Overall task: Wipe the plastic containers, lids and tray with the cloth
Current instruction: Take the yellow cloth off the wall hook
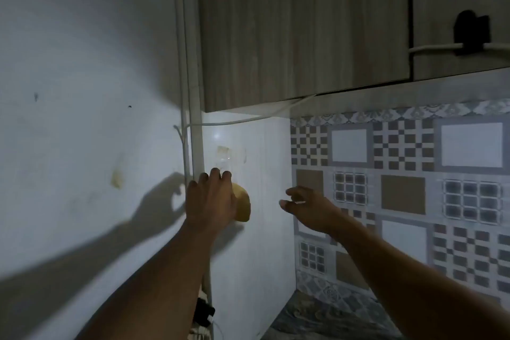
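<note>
Two hands reached toward the far white wall (pixel 82 63), left hand (pixel 211 199) laid over the yellow cloth (pixel 243 207), cloth mostly hidden behind the palm, gripped or merely pressed impossible to tell, right hand (pixel 309 210) released, fingers loose, beside patterned tiles (pixel 403 193).

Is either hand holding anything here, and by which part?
Left hand lies over the yellow cloth, hiding its left part; whether it grips cannot be told. Right hand holds nothing.
</note>
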A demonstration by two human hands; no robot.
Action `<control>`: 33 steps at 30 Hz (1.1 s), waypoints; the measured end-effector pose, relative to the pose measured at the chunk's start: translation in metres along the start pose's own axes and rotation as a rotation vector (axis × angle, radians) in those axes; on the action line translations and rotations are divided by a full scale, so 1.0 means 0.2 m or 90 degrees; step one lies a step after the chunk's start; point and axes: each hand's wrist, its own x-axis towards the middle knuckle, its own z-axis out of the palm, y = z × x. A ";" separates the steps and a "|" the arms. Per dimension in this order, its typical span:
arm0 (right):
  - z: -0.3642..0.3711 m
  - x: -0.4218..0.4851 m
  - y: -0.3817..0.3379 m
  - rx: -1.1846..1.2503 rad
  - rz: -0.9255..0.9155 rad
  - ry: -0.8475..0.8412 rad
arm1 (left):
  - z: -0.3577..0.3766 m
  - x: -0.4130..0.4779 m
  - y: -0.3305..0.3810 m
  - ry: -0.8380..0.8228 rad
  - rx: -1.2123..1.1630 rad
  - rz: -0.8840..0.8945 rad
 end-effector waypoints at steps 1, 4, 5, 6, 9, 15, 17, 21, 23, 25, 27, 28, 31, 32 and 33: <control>0.05 0.05 -0.02 0.035 -0.003 -0.002 | 0.02 0.01 -0.02 -0.009 0.021 0.007; 0.17 0.15 -0.10 0.096 0.003 -0.028 | 0.12 0.04 -0.08 0.034 0.030 0.051; 0.23 0.20 -0.13 0.121 0.007 -0.034 | 0.16 0.05 -0.11 0.045 0.030 0.059; 0.27 0.23 -0.15 0.143 0.015 -0.038 | 0.20 0.05 -0.13 0.052 0.023 0.067; 0.39 0.35 -0.18 0.210 0.045 -0.050 | 0.32 0.08 -0.18 0.112 0.017 0.096; 0.52 0.53 -0.19 0.385 0.151 -0.007 | 0.44 0.14 -0.23 0.249 -0.028 0.128; 0.53 0.56 -0.19 0.408 0.151 0.013 | 0.47 0.14 -0.24 0.268 -0.055 0.132; 0.48 0.60 -0.22 0.397 0.091 0.093 | 0.51 0.14 -0.26 0.284 -0.141 0.136; 0.43 0.60 -0.28 0.387 0.034 0.130 | 0.50 0.15 -0.27 0.301 -0.198 0.123; 0.39 0.60 -0.34 0.364 -0.024 0.147 | 0.47 0.14 -0.28 0.321 -0.255 0.103; 0.34 0.58 -0.38 0.346 -0.071 0.146 | 0.41 0.15 -0.27 0.331 -0.345 0.065; 0.32 0.58 -0.40 0.344 -0.080 0.137 | 0.38 0.15 -0.26 0.328 -0.408 0.025; 0.25 0.53 -0.37 0.401 -0.043 0.065 | 0.29 0.16 -0.20 0.318 -0.572 -0.124; 0.23 0.50 -0.35 0.440 -0.007 0.039 | 0.26 0.15 -0.18 0.309 -0.609 -0.166; 0.21 0.48 -0.32 0.481 0.034 0.017 | 0.24 0.14 -0.17 0.285 -0.650 -0.202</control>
